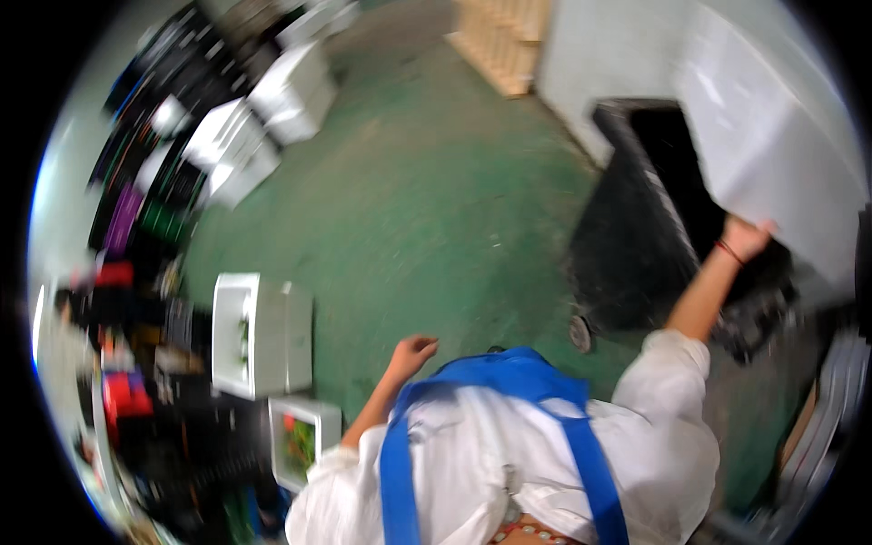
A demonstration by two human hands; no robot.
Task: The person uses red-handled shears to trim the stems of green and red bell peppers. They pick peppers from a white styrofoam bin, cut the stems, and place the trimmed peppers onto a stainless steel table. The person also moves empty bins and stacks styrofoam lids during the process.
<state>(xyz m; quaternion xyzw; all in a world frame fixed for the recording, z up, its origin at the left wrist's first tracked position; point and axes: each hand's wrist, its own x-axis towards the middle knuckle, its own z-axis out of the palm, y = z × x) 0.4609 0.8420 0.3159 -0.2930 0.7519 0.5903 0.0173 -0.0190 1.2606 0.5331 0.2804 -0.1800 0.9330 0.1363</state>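
Note:
With my right hand (748,238) I grip the lower edge of a large white box (756,122), perhaps foam, tilted over a black wheeled bin (627,238). A red string bracelet is on that wrist. The bin's inside is dark and its contents cannot be made out. My left hand (413,355) hangs free over the green floor, fingers loosely curled, holding nothing. To its left stand a white foam box (286,340) with some green stuff inside and another white box (327,426) holding red and green produce.
White foam boxes (293,95) and stacks of dark crates (184,75) line the left side. A wooden pallet (507,41) leans near the wall at the top. Flat grey-white panels (817,409) stand at the lower right. The bin has a small wheel (580,334).

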